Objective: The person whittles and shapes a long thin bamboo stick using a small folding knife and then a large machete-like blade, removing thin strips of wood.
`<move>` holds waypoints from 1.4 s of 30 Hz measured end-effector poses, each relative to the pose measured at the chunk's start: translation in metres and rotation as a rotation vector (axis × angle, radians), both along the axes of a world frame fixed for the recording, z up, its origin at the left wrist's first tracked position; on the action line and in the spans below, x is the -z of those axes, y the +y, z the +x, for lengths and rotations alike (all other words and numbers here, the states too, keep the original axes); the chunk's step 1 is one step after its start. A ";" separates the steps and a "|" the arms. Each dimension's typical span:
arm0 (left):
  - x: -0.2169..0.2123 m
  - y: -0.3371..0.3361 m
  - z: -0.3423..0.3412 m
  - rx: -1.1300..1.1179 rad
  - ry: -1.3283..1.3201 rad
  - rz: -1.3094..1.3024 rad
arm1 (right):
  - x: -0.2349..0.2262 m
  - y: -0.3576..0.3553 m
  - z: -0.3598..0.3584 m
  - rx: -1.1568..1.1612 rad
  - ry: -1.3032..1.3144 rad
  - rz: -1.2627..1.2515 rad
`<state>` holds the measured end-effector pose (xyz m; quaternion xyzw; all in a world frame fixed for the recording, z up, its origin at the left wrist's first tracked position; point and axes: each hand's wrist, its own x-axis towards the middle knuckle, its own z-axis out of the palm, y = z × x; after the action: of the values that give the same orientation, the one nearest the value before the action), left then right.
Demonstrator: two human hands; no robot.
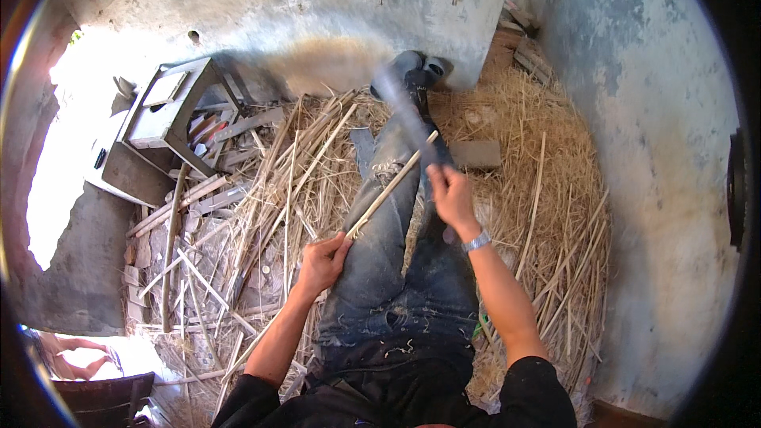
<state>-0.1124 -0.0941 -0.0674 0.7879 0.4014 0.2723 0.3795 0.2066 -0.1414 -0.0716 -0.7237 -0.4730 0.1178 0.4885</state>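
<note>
My left hand (320,265) is closed round a thin pale stick (390,188), likely split bamboo, which slants up and to the right across my thighs. Fine curled shavings cling to the stick near my fingers. In my closed right hand (453,200) is a long-bladed knife (407,120), smeared by motion. Its blade points away from me and passes by the stick's far end; whether they touch I cannot tell. My outstretched legs (372,269) in dusty jeans lie under both hands, with more shavings on the lap.
Long split sticks (265,182) lie heaped on my left, over scraps and shavings. A grey wooden stand (170,123) is at the far left. On the right, a brick (477,154) rests among straw-like shavings (531,127). Walls rise ahead and right. Another person's limbs (75,355) show at lower left.
</note>
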 end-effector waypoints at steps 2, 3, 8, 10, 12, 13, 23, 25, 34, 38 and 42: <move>0.009 0.003 -0.001 0.003 -0.019 -0.042 | -0.005 0.011 0.016 0.142 0.112 0.003; 0.013 0.006 -0.001 0.014 -0.030 -0.047 | -0.003 0.015 0.021 0.162 0.145 0.011; -0.002 0.016 -0.017 0.078 0.035 -0.387 | -0.002 0.006 0.034 0.065 -0.049 -0.017; -0.004 0.018 -0.017 0.100 0.070 -0.389 | -0.007 -0.004 0.047 0.024 -0.070 -0.038; -0.002 0.025 -0.021 0.140 0.047 -0.526 | -0.013 -0.009 0.040 0.046 0.086 0.012; -0.002 0.028 -0.020 0.165 0.033 -0.594 | -0.018 -0.013 0.037 0.062 0.160 0.038; -0.043 0.000 -0.015 0.088 -0.123 -1.013 | -0.034 -0.045 -0.024 -0.114 -0.375 0.101; -0.029 -0.004 -0.014 0.057 -0.134 -1.062 | -0.021 -0.041 -0.028 -0.133 -0.443 0.040; -0.022 -0.005 -0.008 0.067 -0.124 -1.028 | -0.006 -0.044 -0.045 -0.253 -0.390 -0.316; -0.022 -0.007 -0.008 0.083 -0.053 -0.911 | -0.003 -0.037 -0.025 -0.177 -0.674 -0.135; -0.028 -0.007 0.001 0.063 -0.019 -0.870 | -0.012 -0.009 0.016 -0.037 -0.568 -0.312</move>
<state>-0.1112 -0.1013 -0.0395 0.5637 0.4511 0.0735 0.6880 0.2226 -0.1507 -0.0594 -0.7850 -0.5798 -0.0090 0.2180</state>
